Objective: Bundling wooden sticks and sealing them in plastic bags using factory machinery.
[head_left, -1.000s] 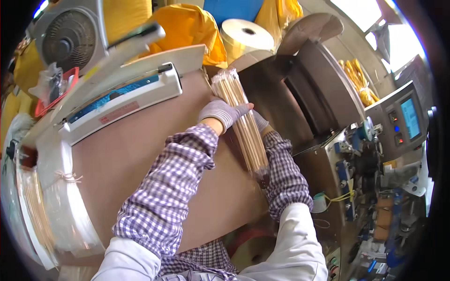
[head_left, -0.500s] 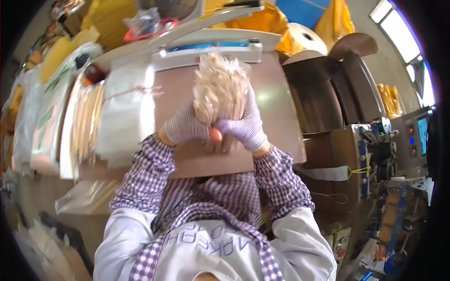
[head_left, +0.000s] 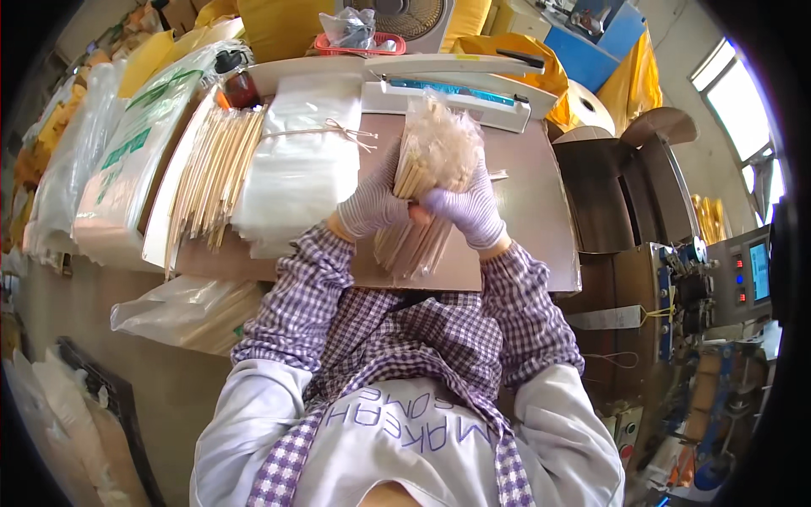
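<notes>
A thick bundle of thin wooden sticks [head_left: 416, 247], apparently in clear plastic sleeves, is held over the brown tabletop [head_left: 532, 211]. Crinkled plastic bunches at its far end; the near ends stick out below my hands. My left hand [head_left: 373, 204], in a striped fingerless-looking glove, is closed round the bundle's left side. Gloved the same way, my right hand [head_left: 470, 209] grips the right side, the thumbs almost meeting in front. Fingers behind the bundle are hidden. Left of it lie a stack of clear plastic bags [head_left: 300, 194] tied with string and a pile of loose sticks [head_left: 215, 169].
A bag sealer [head_left: 473, 106] with its arm raised stands at the table's far edge. An open brown carton [head_left: 591, 198] is at the right, near a machine with a screen [head_left: 758, 270]. Beyond are a fan [head_left: 410, 17] and a red basket [head_left: 359, 44].
The bundle has tilted, so its near ends now show below my hands. Both hands keep their grip. The whole view has shifted, with the table scene farther right.
</notes>
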The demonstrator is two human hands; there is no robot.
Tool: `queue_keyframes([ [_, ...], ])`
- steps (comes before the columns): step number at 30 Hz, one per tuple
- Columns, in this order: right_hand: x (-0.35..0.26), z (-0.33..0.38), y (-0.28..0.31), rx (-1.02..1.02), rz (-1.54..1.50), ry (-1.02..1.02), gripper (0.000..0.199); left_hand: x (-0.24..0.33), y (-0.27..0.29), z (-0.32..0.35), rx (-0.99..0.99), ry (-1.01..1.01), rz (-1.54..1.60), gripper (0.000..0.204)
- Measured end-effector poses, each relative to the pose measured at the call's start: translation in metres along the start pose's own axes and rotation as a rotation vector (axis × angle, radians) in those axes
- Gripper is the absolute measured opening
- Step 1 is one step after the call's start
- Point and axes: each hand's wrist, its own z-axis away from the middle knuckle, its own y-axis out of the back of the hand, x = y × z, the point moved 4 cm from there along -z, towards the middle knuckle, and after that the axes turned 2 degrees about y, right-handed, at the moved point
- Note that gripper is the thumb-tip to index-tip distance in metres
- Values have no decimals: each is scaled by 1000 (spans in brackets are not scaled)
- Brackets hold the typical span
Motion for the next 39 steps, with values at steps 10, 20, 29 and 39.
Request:
queue_keyframes([
  [10, -1, 40, -15, -140, 60, -189, 90, -68, -46, 97, 40, 341, 569, 80],
  [20, 40, 50, 6, -446, -123, -393, 27, -67, -28, 84, -69, 604, 144, 90],
  [29, 42, 69, 58, -261, -46, -353, 23, -124, 17, -74, 273, 197, -1593, 33],
  [39, 26, 74, 68, -304, 7, -267, 23, -158, -73, -117, 102, 487, -1099, 30],
])
